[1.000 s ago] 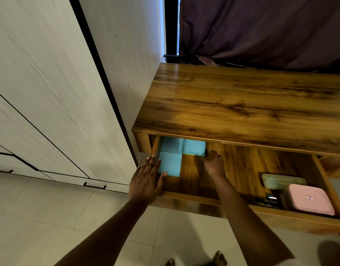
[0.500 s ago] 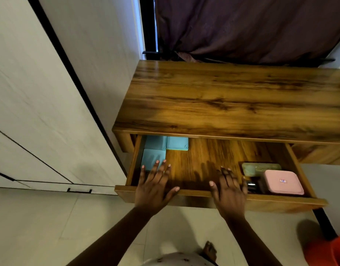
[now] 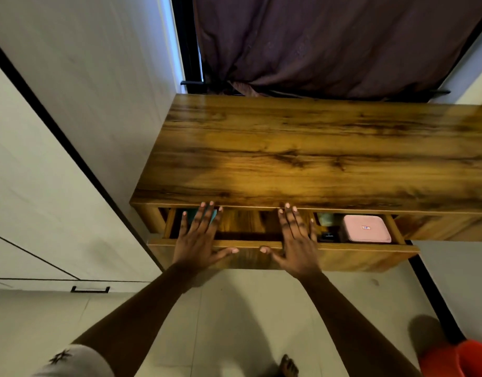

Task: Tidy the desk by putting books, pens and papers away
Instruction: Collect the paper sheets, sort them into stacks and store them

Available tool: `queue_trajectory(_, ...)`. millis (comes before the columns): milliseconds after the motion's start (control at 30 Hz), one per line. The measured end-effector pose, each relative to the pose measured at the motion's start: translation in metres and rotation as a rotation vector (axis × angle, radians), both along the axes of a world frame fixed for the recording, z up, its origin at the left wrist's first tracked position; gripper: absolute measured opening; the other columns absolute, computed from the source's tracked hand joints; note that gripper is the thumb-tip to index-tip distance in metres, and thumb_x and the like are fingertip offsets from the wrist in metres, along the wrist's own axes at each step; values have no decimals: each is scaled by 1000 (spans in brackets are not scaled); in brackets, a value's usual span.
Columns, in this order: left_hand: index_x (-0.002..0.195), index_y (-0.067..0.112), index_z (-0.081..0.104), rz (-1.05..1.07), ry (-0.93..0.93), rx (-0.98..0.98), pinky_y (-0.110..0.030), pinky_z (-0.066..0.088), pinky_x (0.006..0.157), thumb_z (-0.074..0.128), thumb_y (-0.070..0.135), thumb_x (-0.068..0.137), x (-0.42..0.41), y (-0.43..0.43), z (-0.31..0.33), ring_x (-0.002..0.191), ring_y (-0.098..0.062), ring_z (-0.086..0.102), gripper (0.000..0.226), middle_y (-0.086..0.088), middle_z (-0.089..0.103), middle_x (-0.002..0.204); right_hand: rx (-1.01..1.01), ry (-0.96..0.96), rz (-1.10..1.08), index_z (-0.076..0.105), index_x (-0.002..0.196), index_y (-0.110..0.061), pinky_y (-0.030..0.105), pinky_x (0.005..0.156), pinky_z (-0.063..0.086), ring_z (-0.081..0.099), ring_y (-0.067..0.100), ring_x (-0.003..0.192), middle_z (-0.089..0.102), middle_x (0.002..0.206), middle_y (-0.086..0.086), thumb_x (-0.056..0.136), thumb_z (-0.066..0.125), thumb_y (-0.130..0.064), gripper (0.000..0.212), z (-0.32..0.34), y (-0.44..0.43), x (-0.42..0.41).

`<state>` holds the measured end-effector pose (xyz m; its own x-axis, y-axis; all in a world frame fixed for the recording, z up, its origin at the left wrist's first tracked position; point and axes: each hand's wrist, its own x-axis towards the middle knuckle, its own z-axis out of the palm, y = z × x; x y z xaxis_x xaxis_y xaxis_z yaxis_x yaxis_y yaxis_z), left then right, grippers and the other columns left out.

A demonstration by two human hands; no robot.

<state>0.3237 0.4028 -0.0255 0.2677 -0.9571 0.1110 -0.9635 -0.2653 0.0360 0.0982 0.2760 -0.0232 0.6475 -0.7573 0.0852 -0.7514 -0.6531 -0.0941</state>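
The wooden desk (image 3: 316, 148) has a bare top. Its drawer (image 3: 356, 254) stands partly out below the front edge. My left hand (image 3: 199, 238) lies flat with straight, spread fingers on the drawer's front rim at the left. My right hand (image 3: 294, 238) lies flat the same way on the rim near the middle. Between my left fingers a sliver of a teal book (image 3: 214, 216) shows inside the drawer. A pink case (image 3: 366, 229) sits at the drawer's right end, with a pale green item (image 3: 325, 217) and a small dark object (image 3: 328, 236) beside it.
A white wardrobe (image 3: 57, 159) with a black handle (image 3: 89, 289) stands left of the desk. A dark purple curtain (image 3: 329, 42) hangs behind it. An orange bucket (image 3: 462, 360) stands on the tiled floor at the lower right. My foot (image 3: 288, 365) shows below.
Both hands came out of the drawer onto its front rim. The drawer has slid inward, so most of the teal books are now hidden under the desk top.
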Motion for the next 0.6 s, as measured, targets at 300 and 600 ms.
queue_trajectory(300, 152, 22, 4, -84, -64, 135, -56, -4, 115, 21, 87, 72, 33, -60, 21, 147, -25, 2, 105, -6, 6, 160, -47, 270, 241, -11, 148, -26, 52, 114, -8, -7, 21, 146, -10, 159, 1, 81, 44, -70, 97, 20, -75, 13)
queue_trajectory(600, 148, 31, -18, -201, -22, 295, -60, -3, 113, 51, 76, 73, 41, -115, 33, 144, -32, -16, 111, -4, -19, 158, 68, 311, 296, -13, 146, -37, 52, 115, -2, -12, 21, 146, -15, 157, -5, 75, 59, -65, 105, 34, -131, 15)
